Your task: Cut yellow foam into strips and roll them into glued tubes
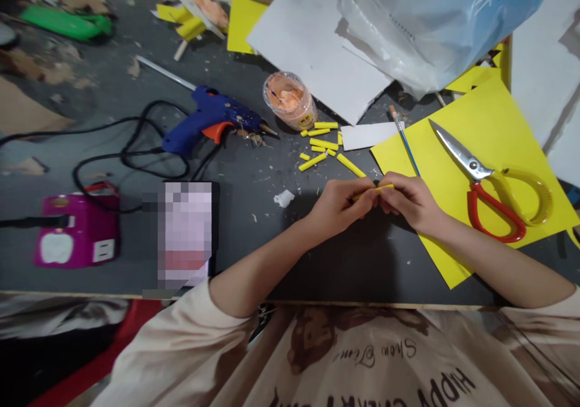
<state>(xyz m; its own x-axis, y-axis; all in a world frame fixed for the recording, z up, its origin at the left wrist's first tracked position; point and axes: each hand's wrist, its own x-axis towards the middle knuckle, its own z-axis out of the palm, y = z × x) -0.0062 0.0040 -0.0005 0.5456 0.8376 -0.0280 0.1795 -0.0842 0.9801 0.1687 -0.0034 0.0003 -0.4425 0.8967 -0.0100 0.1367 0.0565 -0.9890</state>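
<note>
Between my two hands is a small yellow paper roll (386, 187), pinched at both ends above the dark table. My left hand (342, 205) closes its thumb and fingers on one end. The other end sits in the closed fingers of my right hand (410, 200). Just beyond my hands lie several similar yellow rolls (324, 144), beside a narrow white strip (372, 136). A yellow sheet (446, 226) spreads partly under my right forearm, with large scissors (473, 168) and a thin blue paintbrush (405, 140) on it.
A blue glue gun (199, 120) with looping black cord lies left, near a tub of peach-coloured paste (290, 100). A phone (215, 232) and a magenta box (79, 232) are near the front edge. White boards (312, 44), a plastic bag (444, 20) and a green cutter (66, 22) lie farther back.
</note>
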